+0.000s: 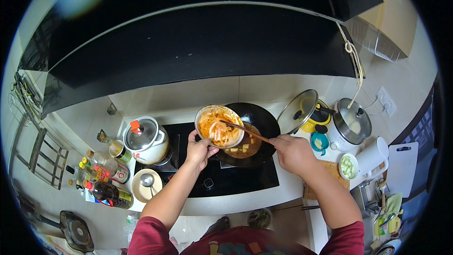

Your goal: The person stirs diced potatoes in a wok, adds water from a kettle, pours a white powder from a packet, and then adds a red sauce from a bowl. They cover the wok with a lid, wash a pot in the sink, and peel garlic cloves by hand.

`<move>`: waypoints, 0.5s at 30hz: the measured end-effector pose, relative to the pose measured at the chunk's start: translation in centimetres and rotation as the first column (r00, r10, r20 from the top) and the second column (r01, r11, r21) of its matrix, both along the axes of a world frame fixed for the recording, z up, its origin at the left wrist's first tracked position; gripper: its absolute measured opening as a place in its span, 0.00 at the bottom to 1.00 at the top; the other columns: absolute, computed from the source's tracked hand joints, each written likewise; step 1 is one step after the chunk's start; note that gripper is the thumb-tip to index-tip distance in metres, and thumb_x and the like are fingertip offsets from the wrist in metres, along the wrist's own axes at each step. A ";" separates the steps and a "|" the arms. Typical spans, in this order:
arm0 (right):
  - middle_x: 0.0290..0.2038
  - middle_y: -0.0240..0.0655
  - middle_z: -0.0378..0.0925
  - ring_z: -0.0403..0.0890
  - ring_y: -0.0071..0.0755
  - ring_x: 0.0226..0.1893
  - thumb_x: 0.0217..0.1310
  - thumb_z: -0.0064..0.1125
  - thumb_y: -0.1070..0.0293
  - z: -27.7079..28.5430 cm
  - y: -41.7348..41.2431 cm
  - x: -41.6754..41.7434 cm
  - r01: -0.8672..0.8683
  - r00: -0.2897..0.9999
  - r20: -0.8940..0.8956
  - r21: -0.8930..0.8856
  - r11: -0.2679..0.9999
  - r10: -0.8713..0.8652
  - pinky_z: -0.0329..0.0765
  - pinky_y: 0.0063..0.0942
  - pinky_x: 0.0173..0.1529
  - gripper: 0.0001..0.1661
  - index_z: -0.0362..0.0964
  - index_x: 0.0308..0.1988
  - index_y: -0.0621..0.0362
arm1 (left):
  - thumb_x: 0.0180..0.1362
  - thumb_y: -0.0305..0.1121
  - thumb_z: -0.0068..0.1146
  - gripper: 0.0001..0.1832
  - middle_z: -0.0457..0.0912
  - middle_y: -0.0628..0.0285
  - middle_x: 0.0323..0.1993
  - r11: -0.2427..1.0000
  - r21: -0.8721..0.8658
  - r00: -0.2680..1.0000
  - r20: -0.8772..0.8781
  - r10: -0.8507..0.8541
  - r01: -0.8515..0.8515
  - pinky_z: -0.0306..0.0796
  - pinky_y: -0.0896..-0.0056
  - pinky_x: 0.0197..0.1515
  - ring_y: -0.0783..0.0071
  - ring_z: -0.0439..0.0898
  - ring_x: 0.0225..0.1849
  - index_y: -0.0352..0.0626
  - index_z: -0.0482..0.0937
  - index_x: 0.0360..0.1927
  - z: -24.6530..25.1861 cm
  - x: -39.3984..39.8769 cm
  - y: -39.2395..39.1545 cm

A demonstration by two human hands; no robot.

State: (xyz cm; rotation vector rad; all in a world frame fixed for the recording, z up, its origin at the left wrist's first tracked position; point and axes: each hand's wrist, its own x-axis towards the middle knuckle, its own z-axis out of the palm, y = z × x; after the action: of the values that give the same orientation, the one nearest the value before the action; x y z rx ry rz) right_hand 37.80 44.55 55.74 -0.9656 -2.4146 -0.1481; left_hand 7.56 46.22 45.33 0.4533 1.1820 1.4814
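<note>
My left hand (199,150) grips the rim of a bowl (219,126) smeared inside with orange-red sauce, tilted over the left side of a black wok (267,127). In my right hand (292,152) is a pair of wooden chopsticks (249,132); their tips reach into the bowl. Brown liquid with pale yellow chunks (244,148) lies in the wok, partly hidden by the bowl. The wok stands on the right side of a black glass hob (247,182).
A lidded white pot (147,145) and sauce bottles (109,193) stand left, near a bowl (136,182) with a ladle. Right are a glass lid (300,108), an electric cooker (345,134), a cutting board (329,173) and a bowl of green slices (348,167). The range hood (205,46) hangs above.
</note>
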 end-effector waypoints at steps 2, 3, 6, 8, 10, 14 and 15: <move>0.33 0.36 0.83 0.84 0.45 0.29 0.51 0.61 0.77 0.6 -0.8 0.5 0.005 1.000 0.013 -0.057 0.998 -0.004 0.82 0.37 0.32 0.15 0.82 0.42 0.57 | 0.60 0.16 0.47 0.31 0.78 0.47 0.47 1.000 -0.007 1.000 -0.008 0.005 -0.005 0.87 0.61 0.31 0.58 0.86 0.33 0.49 0.55 0.65 0.0 -0.1 0.2; 0.33 0.36 0.83 0.84 0.45 0.28 0.51 0.61 0.77 0.8 -1.1 0.5 0.037 0.998 0.050 -0.111 0.993 -0.031 0.81 0.37 0.32 0.15 0.82 0.41 0.57 | 0.60 0.16 0.47 0.31 0.77 0.47 0.47 1.000 -0.013 1.000 -0.010 0.008 -0.008 0.87 0.60 0.31 0.58 0.86 0.33 0.49 0.56 0.65 -0.1 -0.1 0.3; 0.32 0.35 0.83 0.84 0.45 0.28 0.50 0.62 0.77 0.6 -1.8 0.2 0.007 1.000 -0.009 -0.050 0.999 -0.007 0.81 0.37 0.31 0.15 0.82 0.42 0.57 | 0.60 0.15 0.46 0.31 0.77 0.46 0.48 1.000 -0.006 0.999 0.050 0.006 -0.006 0.88 0.58 0.32 0.55 0.87 0.33 0.48 0.55 0.65 -0.6 0.2 0.3; 0.33 0.35 0.82 0.84 0.44 0.28 0.49 0.61 0.76 0.4 -1.6 0.1 0.052 0.998 -0.017 -0.056 0.997 -0.053 0.81 0.39 0.31 0.17 0.82 0.43 0.56 | 0.59 0.16 0.47 0.33 0.79 0.44 0.46 0.999 -0.003 0.995 0.097 -0.035 0.035 0.86 0.58 0.32 0.53 0.88 0.35 0.50 0.53 0.66 -1.0 0.5 -0.1; 0.33 0.35 0.81 0.84 0.45 0.28 0.48 0.60 0.75 0.3 -1.1 -0.1 0.067 0.997 -0.045 -0.031 0.997 -0.068 0.81 0.39 0.32 0.17 0.81 0.42 0.57 | 0.60 0.14 0.46 0.32 0.77 0.43 0.50 0.998 0.025 0.985 0.165 -0.056 0.053 0.87 0.54 0.37 0.49 0.87 0.41 0.50 0.53 0.65 -1.4 1.0 -0.4; 0.35 0.33 0.82 0.83 0.43 0.29 0.50 0.59 0.75 0.4 -0.1 -1.6 0.065 0.997 0.047 0.091 0.994 -0.069 0.81 0.36 0.34 0.16 0.82 0.42 0.56 | 0.62 0.15 0.46 0.29 0.74 0.42 0.55 0.994 0.076 0.959 0.264 -0.097 0.080 0.86 0.47 0.44 0.43 0.86 0.45 0.49 0.54 0.65 -2.0 2.8 -0.1; 0.34 0.33 0.81 0.83 0.42 0.29 0.50 0.59 0.75 0.6 -0.1 -1.8 0.050 0.995 0.083 0.075 0.996 -0.056 0.81 0.36 0.34 0.16 0.81 0.42 0.56 | 0.63 0.16 0.46 0.29 0.74 0.42 0.56 0.992 0.085 0.954 0.279 -0.110 0.090 0.86 0.46 0.45 0.42 0.85 0.47 0.48 0.55 0.65 -2.1 3.2 0.1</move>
State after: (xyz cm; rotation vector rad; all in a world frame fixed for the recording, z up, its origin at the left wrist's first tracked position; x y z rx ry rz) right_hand 36.04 44.46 56.31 -1.0091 -2.4432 -0.3004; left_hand 10.72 46.27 43.19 0.3308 0.8696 1.4496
